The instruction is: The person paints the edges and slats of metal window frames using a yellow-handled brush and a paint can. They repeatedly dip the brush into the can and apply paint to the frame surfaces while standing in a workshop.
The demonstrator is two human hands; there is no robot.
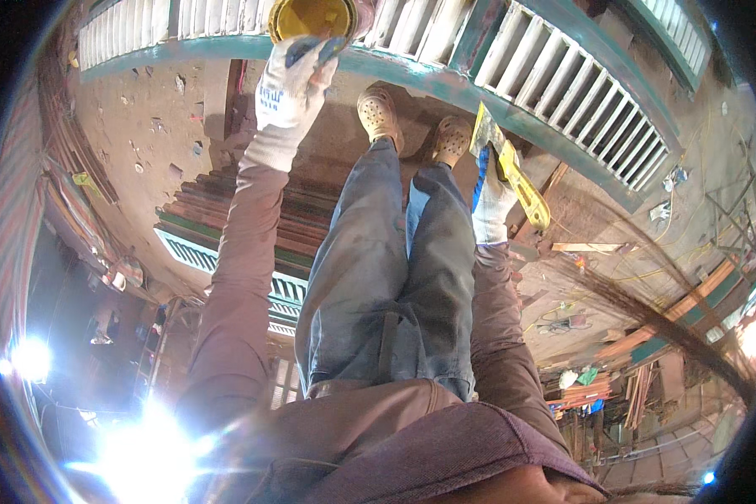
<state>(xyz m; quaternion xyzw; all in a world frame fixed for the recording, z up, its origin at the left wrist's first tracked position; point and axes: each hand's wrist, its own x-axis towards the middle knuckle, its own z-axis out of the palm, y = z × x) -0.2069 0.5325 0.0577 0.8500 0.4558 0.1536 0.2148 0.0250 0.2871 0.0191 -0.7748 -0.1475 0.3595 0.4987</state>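
Observation:
My left hand (292, 94), in a white knit glove with dark-stained fingertips, grips the near rim of a round tin (312, 18) with a yellowish inside. The top frame edge cuts off part of the tin. In my right hand (496, 200), gloved in white and blue, is a putty knife (525, 189) with a yellow handle. Its smeared blade points up and away from me. Beyond both hands lies a louvered shutter panel (428, 80) with a green frame and whitish slats. The tin is over its left part; the blade is close to its near edge.
My feet in tan clogs (378, 115) stand just short of the panel. Brown boards (227, 214) and another louvered panel (181, 250) lie at left. Cords (689, 197) and wood strips (592, 248) are on the floor at right. A second green panel (672, 38) is at far right.

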